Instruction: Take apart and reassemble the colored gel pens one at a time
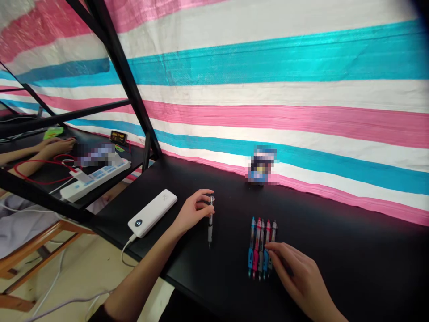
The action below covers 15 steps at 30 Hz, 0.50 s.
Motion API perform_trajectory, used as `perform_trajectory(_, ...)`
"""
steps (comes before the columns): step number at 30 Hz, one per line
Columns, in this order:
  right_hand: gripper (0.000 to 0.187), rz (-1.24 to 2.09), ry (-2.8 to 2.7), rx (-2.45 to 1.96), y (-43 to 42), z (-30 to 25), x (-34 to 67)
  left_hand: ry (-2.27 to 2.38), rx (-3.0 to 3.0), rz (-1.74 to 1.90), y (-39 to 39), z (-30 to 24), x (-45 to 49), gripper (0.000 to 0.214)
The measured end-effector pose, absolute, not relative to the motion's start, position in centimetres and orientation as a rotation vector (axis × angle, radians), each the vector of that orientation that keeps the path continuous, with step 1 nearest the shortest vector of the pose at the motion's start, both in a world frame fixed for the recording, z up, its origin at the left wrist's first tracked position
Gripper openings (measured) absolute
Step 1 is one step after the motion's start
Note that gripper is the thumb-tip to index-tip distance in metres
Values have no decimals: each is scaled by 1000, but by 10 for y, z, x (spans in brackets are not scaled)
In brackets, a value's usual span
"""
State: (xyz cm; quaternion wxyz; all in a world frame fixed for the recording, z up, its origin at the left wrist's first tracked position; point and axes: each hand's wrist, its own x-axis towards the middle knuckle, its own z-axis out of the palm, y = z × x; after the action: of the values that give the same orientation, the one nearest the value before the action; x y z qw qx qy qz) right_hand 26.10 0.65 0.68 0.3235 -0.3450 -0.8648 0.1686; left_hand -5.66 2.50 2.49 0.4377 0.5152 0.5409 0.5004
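Observation:
My left hand [192,212] pinches the upper part of a clear pen with a grey grip [210,232], its tip pointing toward me just above or on the black table [214,286]. To the right, several pens lie side by side in a row: a blue pen [250,257], a pink pen [256,257], a grey pen [261,259], and a pen with a pink top and blue grip [266,261]. My right hand [298,273] has thumb and fingers closed at the row's right end, on a grey pen [274,228] that they partly cover.
A white power bank [152,213] with a cable lies left of my left arm. A blurred-out object [262,165] stands by the striped sheet [284,120]. Beyond a black metal post [124,74] are a power strip [95,181], a phone [118,137] and another person's hands [58,146].

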Motion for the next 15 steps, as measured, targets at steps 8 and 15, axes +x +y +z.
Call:
perform_trajectory(8, 17, 420, -2231, -903, 7, 10, 260, 1744, 1701, 1108, 39, 4, -67, 34)
perform_trajectory(15, 16, 430, -2229, -921, 7, 9, 261, 1875, 2025, 932, 34, 8, -55, 39)
